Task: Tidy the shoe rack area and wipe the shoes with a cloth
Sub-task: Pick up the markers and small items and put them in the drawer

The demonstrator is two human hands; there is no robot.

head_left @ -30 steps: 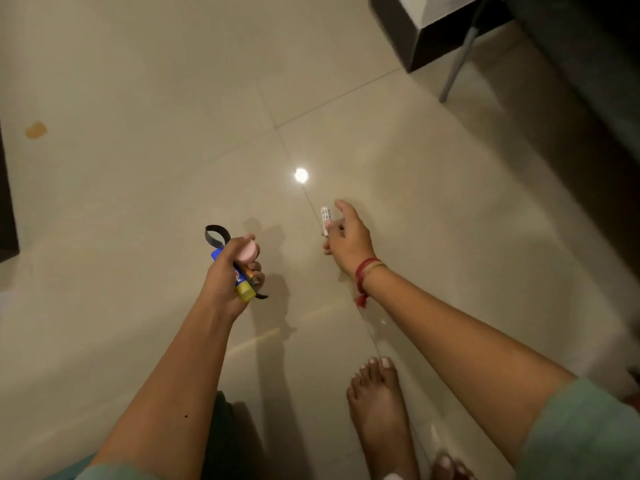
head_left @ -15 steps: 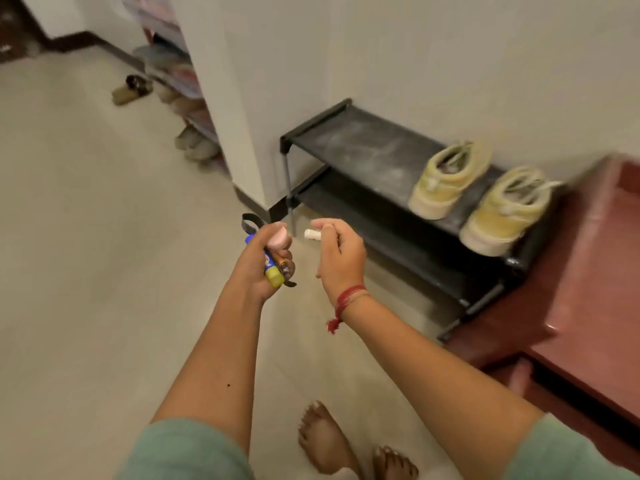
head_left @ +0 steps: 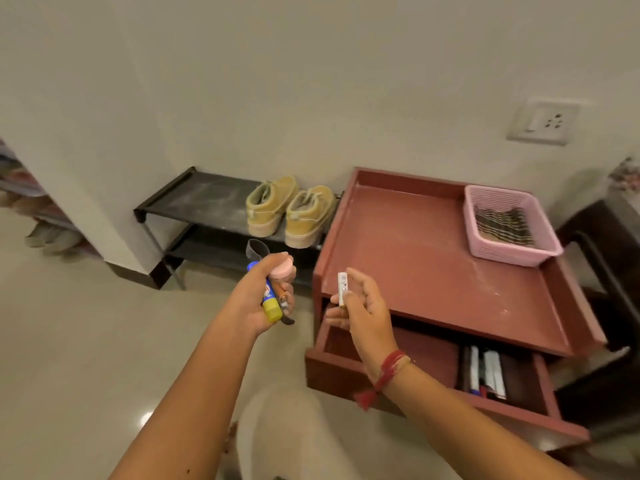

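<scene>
Closely pinched between the thumb and fingertips of the right hand [head_left: 360,308] is a small white stick [head_left: 342,288], held upright; its dark print is too small to be read. A blue-and-yellow tube [head_left: 270,303], a round pink disc [head_left: 281,270] and a black strap loop [head_left: 255,249] are gripped together in the curled fingers of the left hand [head_left: 256,299]; the tube's label cannot be read. The right hand is held above the pulled-out drawer [head_left: 346,374] of a maroon wooden cabinet [head_left: 415,244], near its front left corner. A pink plastic basket [head_left: 479,233] stands at the cabinet top's back right corner. A tan pair of shoes [head_left: 291,211] is set on the top shelf of the black two-shelf shoe rack [head_left: 194,199], at its right end, just beside the cabinet.
</scene>
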